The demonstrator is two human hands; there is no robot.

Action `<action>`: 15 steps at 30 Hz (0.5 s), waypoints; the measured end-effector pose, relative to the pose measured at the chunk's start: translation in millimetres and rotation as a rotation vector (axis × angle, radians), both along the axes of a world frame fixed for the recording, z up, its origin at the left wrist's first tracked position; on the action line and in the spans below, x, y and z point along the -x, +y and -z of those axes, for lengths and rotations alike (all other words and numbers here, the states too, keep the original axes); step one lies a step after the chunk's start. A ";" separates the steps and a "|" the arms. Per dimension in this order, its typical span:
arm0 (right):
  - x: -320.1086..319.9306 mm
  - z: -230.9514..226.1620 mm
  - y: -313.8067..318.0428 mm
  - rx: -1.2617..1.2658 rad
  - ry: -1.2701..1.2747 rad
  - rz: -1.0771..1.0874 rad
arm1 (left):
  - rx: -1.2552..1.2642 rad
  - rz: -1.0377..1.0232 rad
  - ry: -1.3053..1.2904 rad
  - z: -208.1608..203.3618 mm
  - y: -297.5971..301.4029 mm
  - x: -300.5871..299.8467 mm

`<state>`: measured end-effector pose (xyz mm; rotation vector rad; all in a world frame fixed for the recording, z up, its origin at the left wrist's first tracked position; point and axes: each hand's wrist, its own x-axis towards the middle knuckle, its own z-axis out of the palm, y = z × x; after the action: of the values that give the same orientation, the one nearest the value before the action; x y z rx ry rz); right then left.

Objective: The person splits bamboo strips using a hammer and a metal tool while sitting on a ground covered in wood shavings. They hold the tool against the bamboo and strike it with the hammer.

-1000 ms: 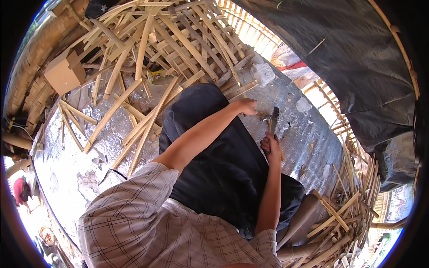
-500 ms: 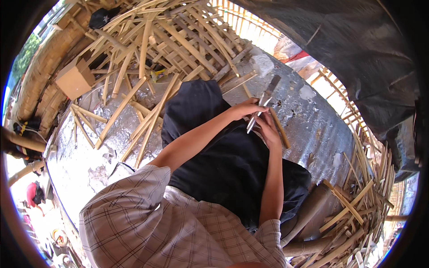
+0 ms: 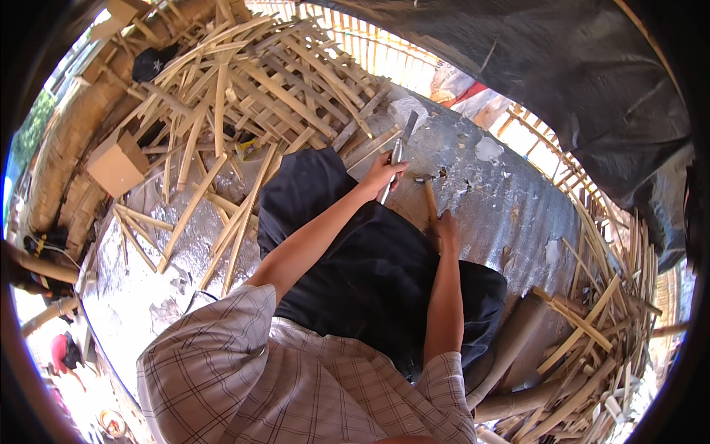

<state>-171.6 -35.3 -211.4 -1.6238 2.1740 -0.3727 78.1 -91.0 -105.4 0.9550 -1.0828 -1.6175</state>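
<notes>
My left hand (image 3: 379, 173) is closed round the silver handle of a tool with a flat dark blade (image 3: 398, 151). The blade points up and away from me; whether it is a knife or a chisel I cannot make out. Lower and to the right, my right hand (image 3: 446, 228) grips the wooden handle of a small hammer (image 3: 431, 198). Its metal head is at the far end, over or against the worn grey metal surface (image 3: 510, 214). Dark cloth (image 3: 362, 259) covers my lap below both hands.
Bamboo strips (image 3: 296, 74) lie heaped at the far left, some spread toward me. A cardboard box (image 3: 118, 163) and a black cap (image 3: 151, 64) are beside them. More strips (image 3: 584, 333) and a thick pole (image 3: 506, 348) lie at right. Black sheeting (image 3: 562, 81) hangs at upper right.
My hands have parted: the left has moved left with the bladed tool, and the right has let go of it and taken the hammer's handle. The view has shifted slightly.
</notes>
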 end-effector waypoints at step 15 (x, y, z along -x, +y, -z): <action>-42.6 -109.4 9.9 0.687 -0.606 0.123 | 0.269 -0.108 -0.548 -49.7 10.4 20.5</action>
<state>-129.0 -25.4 -101.9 -1.3967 1.7500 -1.5573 57.5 -80.5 -55.7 1.2830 -1.5417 -1.1057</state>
